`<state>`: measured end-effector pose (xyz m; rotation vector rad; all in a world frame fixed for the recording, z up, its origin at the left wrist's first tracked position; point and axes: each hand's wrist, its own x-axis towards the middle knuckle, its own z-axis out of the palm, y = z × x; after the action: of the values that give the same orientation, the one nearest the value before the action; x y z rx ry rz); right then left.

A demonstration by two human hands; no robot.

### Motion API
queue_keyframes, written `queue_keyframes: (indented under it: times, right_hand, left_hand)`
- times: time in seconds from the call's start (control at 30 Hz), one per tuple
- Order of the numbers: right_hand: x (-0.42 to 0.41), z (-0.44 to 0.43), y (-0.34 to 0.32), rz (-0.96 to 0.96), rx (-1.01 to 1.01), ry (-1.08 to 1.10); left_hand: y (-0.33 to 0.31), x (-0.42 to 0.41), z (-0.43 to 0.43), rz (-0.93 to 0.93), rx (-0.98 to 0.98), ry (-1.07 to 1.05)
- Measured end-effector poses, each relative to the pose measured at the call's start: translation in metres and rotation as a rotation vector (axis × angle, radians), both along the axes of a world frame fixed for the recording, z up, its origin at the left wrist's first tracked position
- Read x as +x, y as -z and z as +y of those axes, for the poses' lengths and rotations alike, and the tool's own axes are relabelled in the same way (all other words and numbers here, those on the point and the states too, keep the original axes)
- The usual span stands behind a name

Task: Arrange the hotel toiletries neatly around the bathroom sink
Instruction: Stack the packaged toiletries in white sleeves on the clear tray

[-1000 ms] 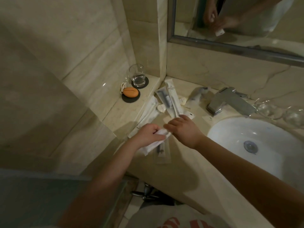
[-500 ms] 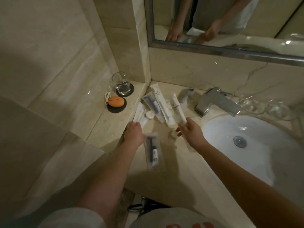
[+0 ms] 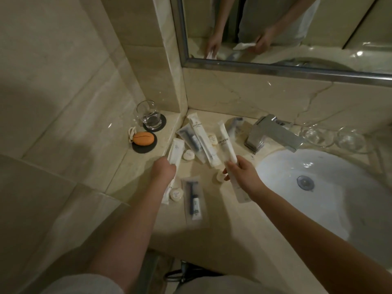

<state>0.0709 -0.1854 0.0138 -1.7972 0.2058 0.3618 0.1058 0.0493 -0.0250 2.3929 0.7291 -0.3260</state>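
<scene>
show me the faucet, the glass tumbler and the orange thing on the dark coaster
faucet [image 3: 276, 132]: head view, top face of its flat chrome spout
glass tumbler [image 3: 148, 116]: head view, its clear side wall
orange oval object [image 3: 143, 138]: head view, middle of its upper surface

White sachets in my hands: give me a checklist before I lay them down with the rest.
1. Left hand grip on the left sachet: ok.
2. Right hand grip on the right sachet: ok.
3. Bare counter free near the front edge: ok.
4. Round soaps gathered: not ok, scattered.
5. Clear kit packet lined up with the corner row: not ok, lies apart.
</scene>
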Motion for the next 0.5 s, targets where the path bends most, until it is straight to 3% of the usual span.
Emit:
queue_keyframes:
  times: [0.3, 0.5]
  right_hand:
    - [-0.005, -0.032, -0.024, -0.082, 0.047, -0.061]
    - [-0.036, -0.105, -0.026, -0.055, 0.037, 0.122]
  left_hand:
    - [-0.06, -0.029, -0.046, -0.279, -0.158, 0.04]
    - [-0.078, -0.038, -0.15, -0.288, -0.361, 0.199]
